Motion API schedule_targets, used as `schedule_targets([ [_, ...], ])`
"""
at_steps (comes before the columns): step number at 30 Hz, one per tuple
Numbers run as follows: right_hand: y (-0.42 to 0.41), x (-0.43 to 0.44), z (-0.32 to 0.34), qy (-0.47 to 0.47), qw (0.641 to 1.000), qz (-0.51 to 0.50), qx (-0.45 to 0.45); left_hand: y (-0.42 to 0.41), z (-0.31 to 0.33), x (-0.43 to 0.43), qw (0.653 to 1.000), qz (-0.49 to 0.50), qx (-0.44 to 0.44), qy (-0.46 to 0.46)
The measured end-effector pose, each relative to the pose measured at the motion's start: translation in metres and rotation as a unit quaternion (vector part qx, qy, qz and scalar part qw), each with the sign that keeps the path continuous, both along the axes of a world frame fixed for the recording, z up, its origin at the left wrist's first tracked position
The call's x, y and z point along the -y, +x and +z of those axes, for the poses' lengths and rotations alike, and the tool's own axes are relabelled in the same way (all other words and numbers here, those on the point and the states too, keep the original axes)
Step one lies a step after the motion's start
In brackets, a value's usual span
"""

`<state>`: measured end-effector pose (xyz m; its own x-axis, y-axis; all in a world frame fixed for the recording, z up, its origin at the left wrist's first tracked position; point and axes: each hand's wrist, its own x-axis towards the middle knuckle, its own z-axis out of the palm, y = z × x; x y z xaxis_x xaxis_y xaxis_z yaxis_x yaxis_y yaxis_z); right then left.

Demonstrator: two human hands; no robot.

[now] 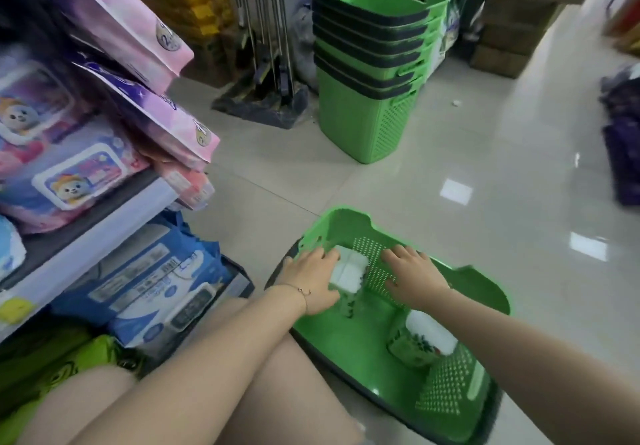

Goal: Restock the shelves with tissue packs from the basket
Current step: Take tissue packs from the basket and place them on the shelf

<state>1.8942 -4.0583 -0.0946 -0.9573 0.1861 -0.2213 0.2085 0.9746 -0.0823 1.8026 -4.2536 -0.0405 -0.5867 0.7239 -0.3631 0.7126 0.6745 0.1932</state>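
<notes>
A green plastic basket [349, 354] sits on the floor in front of me. Inside it my left hand [311, 280] grips a white tissue pack [349, 270] at the basket's far left corner. My right hand [414, 276] rests with spread fingers against the basket's perforated far wall, holding nothing. A second tissue pack [427, 339], white on top with a green printed side, lies near the basket's right wall. The shelves [114, 216] stand to my left, stocked with wipes and tissue packs.
A stack of green baskets [370, 74] stands on the tiled floor ahead. Mops and brooms [266, 74] lean behind it. Blue wipe packs [156, 289] fill the lower shelf, pink packs [138, 64] overhang the upper one. My knees are below the basket's left side.
</notes>
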Motion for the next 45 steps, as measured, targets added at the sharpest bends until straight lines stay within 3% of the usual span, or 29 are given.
schedule_targets([
  [7, 0.048, -0.026, -0.054, -0.027, 0.977, -0.139, 0.159, 0.012, -0.031, -0.007, 0.999, 0.004, 0.044, -0.011],
  [14, 0.071, -0.026, -0.088, -0.134, 0.936, -0.262, 0.193, 0.009, -0.037, -0.007, 0.997, 0.002, 0.072, -0.014],
  [21, 0.075, -0.019, -0.102, 0.001, 0.957, -0.176, 0.232, 0.008, -0.040, -0.007, 0.994, 0.017, 0.103, -0.016],
  [30, 0.078, -0.002, -0.106, 0.000, 0.948, -0.236, 0.211, 0.010, -0.041, -0.008, 0.994, 0.014, 0.110, -0.011],
  [37, 0.086, 0.005, -0.097, 0.108, 0.954, -0.126, 0.249, 0.015, -0.041, -0.008, 0.992, 0.024, 0.123, 0.005],
  [40, 0.080, 0.003, -0.082, 0.091, 0.964, -0.094, 0.232, 0.018, -0.034, -0.005, 0.989, 0.026, 0.141, 0.042],
  [45, 0.052, -0.005, -0.032, 0.030, 0.974, -0.123, 0.190, 0.024, -0.024, 0.000, 0.985, 0.009, 0.135, 0.110],
])
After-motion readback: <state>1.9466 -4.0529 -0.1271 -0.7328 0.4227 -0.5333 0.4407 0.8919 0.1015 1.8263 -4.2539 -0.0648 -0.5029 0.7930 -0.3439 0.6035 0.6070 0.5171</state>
